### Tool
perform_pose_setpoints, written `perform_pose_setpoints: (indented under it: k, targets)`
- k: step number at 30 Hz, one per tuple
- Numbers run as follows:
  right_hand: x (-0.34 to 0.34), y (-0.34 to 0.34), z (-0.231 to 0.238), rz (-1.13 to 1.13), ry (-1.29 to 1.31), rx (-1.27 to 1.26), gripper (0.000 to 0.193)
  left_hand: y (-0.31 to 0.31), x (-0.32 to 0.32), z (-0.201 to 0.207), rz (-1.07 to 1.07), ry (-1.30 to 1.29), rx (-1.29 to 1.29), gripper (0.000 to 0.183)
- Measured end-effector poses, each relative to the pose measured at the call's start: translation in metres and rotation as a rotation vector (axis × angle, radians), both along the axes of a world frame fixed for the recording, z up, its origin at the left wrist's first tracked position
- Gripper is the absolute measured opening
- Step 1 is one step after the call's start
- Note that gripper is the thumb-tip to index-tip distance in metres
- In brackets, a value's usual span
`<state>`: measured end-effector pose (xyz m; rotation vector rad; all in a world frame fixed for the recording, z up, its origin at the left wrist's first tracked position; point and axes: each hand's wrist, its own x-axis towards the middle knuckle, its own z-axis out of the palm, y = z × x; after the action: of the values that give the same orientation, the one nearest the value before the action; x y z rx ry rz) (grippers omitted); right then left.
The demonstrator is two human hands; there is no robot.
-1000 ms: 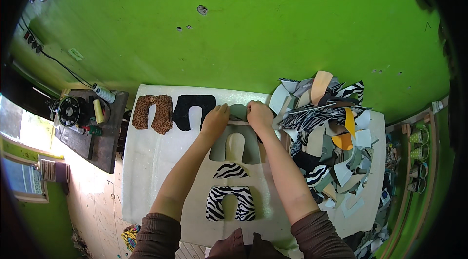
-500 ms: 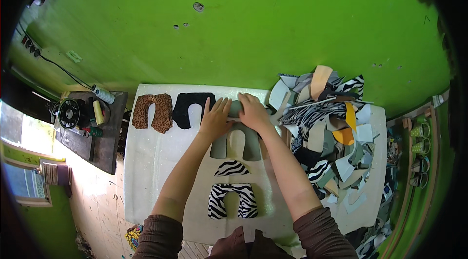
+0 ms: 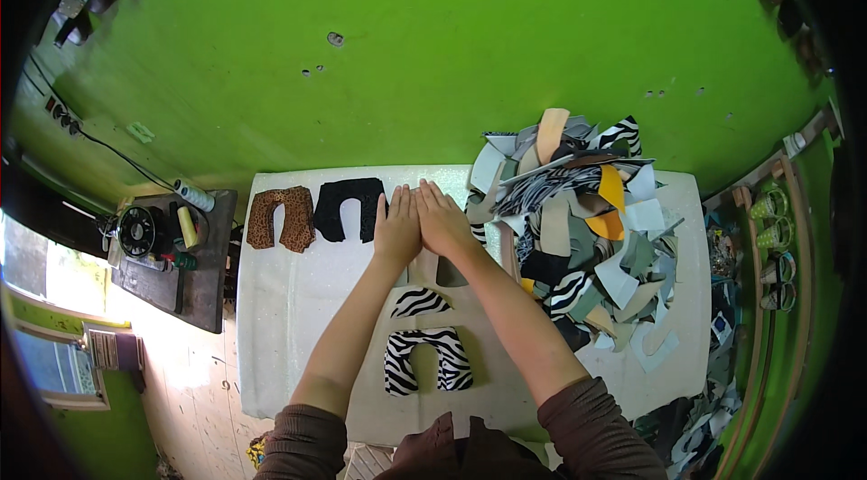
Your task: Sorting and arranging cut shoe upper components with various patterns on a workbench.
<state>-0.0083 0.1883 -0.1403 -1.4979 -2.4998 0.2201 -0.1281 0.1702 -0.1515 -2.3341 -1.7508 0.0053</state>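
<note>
where both hands [image 3: 397, 227] lie, the grey piece [image 3: 451, 273] is mostly hidden.

White table [image 3: 298, 317], U-shaped pieces [image 3: 452, 358], scrap heap [image 3: 578, 241]

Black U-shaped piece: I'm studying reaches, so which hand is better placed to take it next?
Probably the left hand: it lies beside the black U-shaped piece, while the right hand is farther off, on the left hand's other side.

Dark brown sleeves [image 3: 305, 439] (creased in folds), brown top [image 3: 465, 460], bare hands [image 3: 396, 232].
</note>
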Motion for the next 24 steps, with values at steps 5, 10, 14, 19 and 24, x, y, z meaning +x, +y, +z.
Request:
perform_pose_setpoints:
  k: [5,10,14,19,24]
  targets:
    - [0.032,-0.081,0.068,0.018,0.387,-0.147,0.047,-0.070,0.029,0.046,-0.040,-0.393,0.048,0.052]
    - [0.081,-0.162,0.074,-0.012,0.546,0.035,0.040,-0.136,0.074,0.057,-0.107,-0.636,-0.012,0.042]
    - [0.121,-0.192,0.083,-0.143,0.571,0.170,0.031,-0.156,0.106,0.066,-0.207,-0.779,-0.013,0.035]
    - [0.178,-0.183,0.091,-0.197,0.373,0.216,0.033,-0.159,0.143,0.081,-0.270,-0.826,-0.141,0.024]
    - [0.206,-0.173,0.090,0.031,-0.017,0.234,0.031,-0.174,0.163,0.089,-0.273,-0.754,-0.013,0.025]
